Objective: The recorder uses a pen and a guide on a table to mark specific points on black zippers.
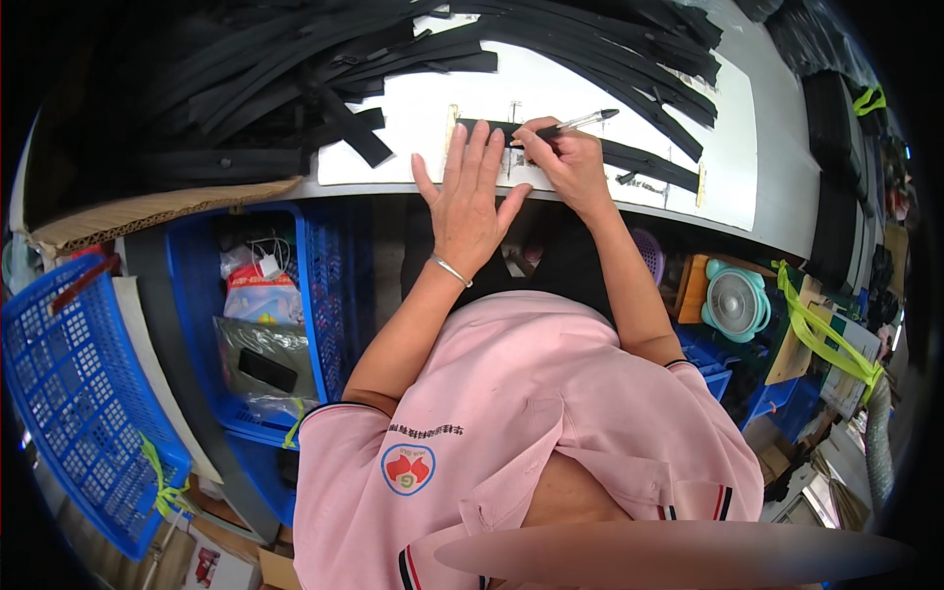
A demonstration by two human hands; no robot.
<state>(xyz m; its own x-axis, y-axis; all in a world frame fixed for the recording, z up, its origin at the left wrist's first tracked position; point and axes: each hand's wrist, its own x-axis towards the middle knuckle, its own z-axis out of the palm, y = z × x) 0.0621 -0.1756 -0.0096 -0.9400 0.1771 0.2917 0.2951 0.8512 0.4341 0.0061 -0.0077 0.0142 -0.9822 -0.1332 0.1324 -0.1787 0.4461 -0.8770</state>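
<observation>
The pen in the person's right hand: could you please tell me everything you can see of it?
The slim pen with a clear barrel and dark tip end is gripped in the right hand, fingers pinched round its lower part. It lies tilted, its free end pointing up and to the right beyond the hand. Its writing end is down at the flat black zipper strip on the white table, hidden by the fingers. The left hand lies flat beside it, not touching.

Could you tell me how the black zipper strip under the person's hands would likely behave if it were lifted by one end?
The black zipper strip would probably droop: similar strips in the pile bend and overlap loosely. It looks thin and flat, so likely light. The left hand presses it down, suggesting it slides easily on the smooth white table.
</observation>
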